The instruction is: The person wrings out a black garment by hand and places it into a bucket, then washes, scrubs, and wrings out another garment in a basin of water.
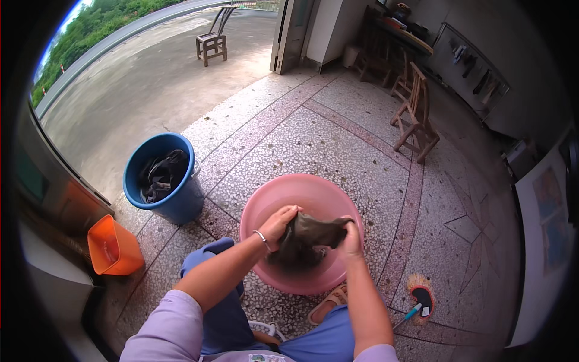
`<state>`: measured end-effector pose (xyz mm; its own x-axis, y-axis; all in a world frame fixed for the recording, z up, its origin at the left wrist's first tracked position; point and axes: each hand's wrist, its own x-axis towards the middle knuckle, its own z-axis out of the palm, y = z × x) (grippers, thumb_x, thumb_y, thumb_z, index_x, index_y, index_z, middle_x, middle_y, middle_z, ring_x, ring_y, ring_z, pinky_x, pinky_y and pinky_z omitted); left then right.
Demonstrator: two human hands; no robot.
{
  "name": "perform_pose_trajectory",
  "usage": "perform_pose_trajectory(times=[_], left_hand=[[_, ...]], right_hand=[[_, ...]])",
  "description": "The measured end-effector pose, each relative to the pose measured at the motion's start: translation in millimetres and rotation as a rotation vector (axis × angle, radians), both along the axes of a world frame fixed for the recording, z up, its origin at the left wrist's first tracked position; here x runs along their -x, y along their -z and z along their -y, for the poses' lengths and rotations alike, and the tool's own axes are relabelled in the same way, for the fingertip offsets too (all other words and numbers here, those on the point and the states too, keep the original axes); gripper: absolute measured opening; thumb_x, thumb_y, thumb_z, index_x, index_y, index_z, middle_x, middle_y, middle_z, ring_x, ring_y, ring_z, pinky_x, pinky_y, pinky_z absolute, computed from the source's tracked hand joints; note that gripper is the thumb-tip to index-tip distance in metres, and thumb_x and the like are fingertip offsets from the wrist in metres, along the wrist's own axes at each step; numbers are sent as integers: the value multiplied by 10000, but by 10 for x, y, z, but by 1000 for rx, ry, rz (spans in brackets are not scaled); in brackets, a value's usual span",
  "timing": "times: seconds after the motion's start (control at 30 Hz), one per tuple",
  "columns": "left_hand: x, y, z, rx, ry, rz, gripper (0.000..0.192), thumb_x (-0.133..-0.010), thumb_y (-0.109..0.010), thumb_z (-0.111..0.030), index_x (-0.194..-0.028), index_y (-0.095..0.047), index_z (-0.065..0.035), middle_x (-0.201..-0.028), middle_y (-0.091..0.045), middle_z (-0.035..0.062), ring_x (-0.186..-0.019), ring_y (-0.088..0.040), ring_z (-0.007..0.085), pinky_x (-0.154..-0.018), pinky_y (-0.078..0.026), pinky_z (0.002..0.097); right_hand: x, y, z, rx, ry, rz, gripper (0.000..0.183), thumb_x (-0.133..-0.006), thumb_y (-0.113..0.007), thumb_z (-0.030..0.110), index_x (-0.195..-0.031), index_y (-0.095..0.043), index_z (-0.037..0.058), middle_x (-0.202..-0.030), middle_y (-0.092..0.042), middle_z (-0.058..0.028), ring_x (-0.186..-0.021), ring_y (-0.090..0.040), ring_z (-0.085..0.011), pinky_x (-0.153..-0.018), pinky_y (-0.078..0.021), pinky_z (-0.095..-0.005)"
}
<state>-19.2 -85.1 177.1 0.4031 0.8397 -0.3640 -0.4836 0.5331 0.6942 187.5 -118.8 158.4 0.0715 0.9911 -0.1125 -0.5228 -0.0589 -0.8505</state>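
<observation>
A pink plastic basin (301, 181) with cloudy water stands on the floor between my feet. Above it, my left hand (278, 226) grips one side of a wet, dark olive cloth (319, 230), and my right hand (350, 240) pinches its other edge. The cloth is stretched between both hands, its lower part hanging into the basin. Whether it is a garment I cannot tell. To the left stands a blue bucket (181, 203) with dark, crumpled cloth (167, 174) inside.
An orange plastic bin (129, 253) stands at the left by the door. A broom head (423, 301) lies right of my foot. One wooden chair (414, 113) is at the right, another chair (212, 43) outside on the concrete. Small clothes (466, 59) hang on a rack at the far right.
</observation>
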Motion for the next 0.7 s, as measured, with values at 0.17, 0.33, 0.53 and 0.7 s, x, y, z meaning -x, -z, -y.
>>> perform_pose_trajectory(times=[0.17,0.33,0.53,0.7], left_hand=[[-59,661,-201,216,-85,100,355,-893,-495,-448,-818,-558,-107,-709,-553,32,-602,-533,167,-580,-460,323],[-351,741,-31,187,-156,49,246,-862,-494,-306,-789,-598,-96,-752,-586,66,-664,-557,191,-622,-450,331],[-310,602,100,15,-14,-438,313,-865,-467,-305,-888,-607,-26,-848,-624,113,-802,-586,206,-694,-443,317],[-204,854,-259,138,-107,-275,362,-894,-432,-320,-733,-572,-28,-684,-551,58,-657,-529,159,-612,-433,332]], right_hand=[[1141,-466,252,-581,10,860,69,-776,-535,113,-745,-539,51,-658,-541,-112,-650,-587,-237,-578,-447,-346],[966,8,36,-388,295,1203,292,-831,-587,245,-647,-535,25,-618,-543,-193,-588,-551,-382,-516,-419,-426],[908,80,-83,-121,325,1301,329,-864,-536,263,-633,-528,29,-647,-552,-209,-630,-556,-400,-541,-426,-451],[1261,-143,187,-637,294,1156,271,-841,-536,210,-638,-531,31,-663,-556,-206,-635,-565,-385,-552,-427,-445]])
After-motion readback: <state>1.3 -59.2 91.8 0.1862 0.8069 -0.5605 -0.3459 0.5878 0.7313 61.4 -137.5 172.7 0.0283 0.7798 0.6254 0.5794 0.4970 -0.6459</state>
